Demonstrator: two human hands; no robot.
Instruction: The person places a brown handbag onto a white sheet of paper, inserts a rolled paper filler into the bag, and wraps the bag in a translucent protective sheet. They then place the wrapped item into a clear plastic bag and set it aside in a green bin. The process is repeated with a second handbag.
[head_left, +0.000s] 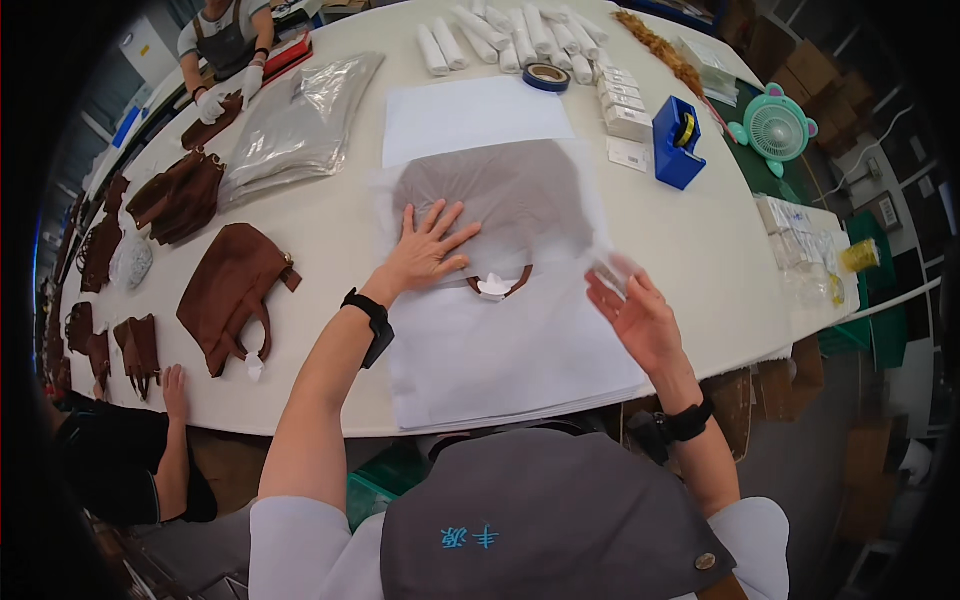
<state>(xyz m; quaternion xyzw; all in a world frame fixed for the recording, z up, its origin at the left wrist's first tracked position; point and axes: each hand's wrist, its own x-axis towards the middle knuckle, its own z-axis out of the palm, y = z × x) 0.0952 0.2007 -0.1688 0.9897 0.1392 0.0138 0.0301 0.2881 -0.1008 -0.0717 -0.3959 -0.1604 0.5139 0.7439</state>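
Observation:
A brown handbag (500,200) lies flat, covered by a thin sheet of translucent white tissue paper (572,228). Its curved handle (521,281) pokes out at the near side, with a piece of white wrapping (493,287) on it. My left hand (432,248) is spread flat on the tissue over the left part of the bag. At the tissue's right edge is my right hand (637,310). Its fingers are curved and partly smeared by motion, so whether they grip the edge is unclear. Under the bag is a stack of white paper sheets (510,370).
Clear plastic bags (300,125) lie at far left, with brown handbags (232,295) nearer. White rolls (520,35), blue tape (547,77), small white boxes (624,108) and a blue tape dispenser (679,143) are beyond. Co-workers' hands (212,103) show at left. A green fan (775,128) stands right.

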